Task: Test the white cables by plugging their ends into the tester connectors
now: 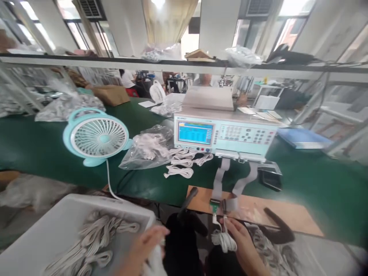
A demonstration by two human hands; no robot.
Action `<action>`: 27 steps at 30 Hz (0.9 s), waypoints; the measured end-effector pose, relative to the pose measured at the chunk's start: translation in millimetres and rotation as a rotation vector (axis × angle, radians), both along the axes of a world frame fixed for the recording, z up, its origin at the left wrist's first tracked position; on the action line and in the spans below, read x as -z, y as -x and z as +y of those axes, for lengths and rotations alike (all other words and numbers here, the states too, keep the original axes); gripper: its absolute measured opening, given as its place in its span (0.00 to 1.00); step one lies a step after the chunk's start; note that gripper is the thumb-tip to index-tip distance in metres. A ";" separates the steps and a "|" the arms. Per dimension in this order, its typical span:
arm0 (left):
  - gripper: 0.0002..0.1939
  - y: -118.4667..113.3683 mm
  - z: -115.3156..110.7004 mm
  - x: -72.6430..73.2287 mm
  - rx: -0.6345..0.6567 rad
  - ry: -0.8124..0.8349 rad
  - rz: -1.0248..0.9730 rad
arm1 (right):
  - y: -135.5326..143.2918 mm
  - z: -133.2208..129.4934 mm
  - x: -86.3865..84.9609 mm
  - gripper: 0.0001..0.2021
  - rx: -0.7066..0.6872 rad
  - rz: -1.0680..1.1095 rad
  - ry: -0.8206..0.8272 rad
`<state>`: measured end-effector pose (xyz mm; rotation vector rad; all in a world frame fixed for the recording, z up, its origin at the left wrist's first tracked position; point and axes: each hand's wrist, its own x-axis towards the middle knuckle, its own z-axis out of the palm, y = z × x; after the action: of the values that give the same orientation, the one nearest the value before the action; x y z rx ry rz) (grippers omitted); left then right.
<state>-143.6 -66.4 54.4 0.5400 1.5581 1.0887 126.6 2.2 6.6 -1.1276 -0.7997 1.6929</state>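
Note:
My right hand (237, 234) is closed on the white plug end of a coiled white cable (225, 241), at the end of a grey ribbon cable. The cable's other plug meets a small green connector board (214, 207) beside it. Both grey ribbon cables (219, 178) run up to the test instrument (224, 134), whose screen is lit blue. My left hand (146, 245), smeared by motion, is over the right edge of the grey-white bin (115, 207); whether it holds anything is unclear. Bundled white cables (97, 237) lie in the bin.
A light-blue fan (99, 138) stands left on the green table (149, 188). Cable bundles (181, 168) and a plastic bag (148, 149) lie before the instrument. An orange-brown board (287, 214) lies along the table's front edge; a blue tray (304, 138) is at right.

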 end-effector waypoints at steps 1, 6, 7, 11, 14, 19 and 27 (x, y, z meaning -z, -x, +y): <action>0.16 -29.5 10.8 5.5 0.136 -0.005 0.006 | 1.3 -1.3 -1.8 0.13 -0.005 0.037 -0.018; 0.20 -123.0 59.0 31.1 0.402 -0.182 -0.008 | 1.4 -4.4 -8.6 0.14 -0.006 0.098 -0.063; 0.20 -131.5 64.8 33.0 0.381 -0.224 -0.006 | 1.0 -3.6 -8.3 0.15 0.002 0.086 -0.072; 0.20 -148.8 70.0 35.1 0.289 -0.267 -0.008 | 3.3 -1.5 -3.6 0.17 0.030 0.001 -0.118; 0.18 -154.7 58.3 38.9 0.277 -0.240 -0.014 | 5.4 -7.3 -1.9 0.18 0.028 -0.018 -0.110; 0.16 -158.0 33.7 51.0 0.168 -0.081 -0.276 | -43.1 -22.1 -6.7 0.14 -0.049 -0.170 -0.094; 0.14 -166.8 31.5 58.2 0.150 0.161 -0.833 | -138.8 -48.9 -15.1 0.08 -0.160 -1.050 -0.613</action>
<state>23.2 -34.8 -3.8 0.0569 0.8425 0.8929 265.4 -46.7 21.7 -1.4808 -1.9267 0.7394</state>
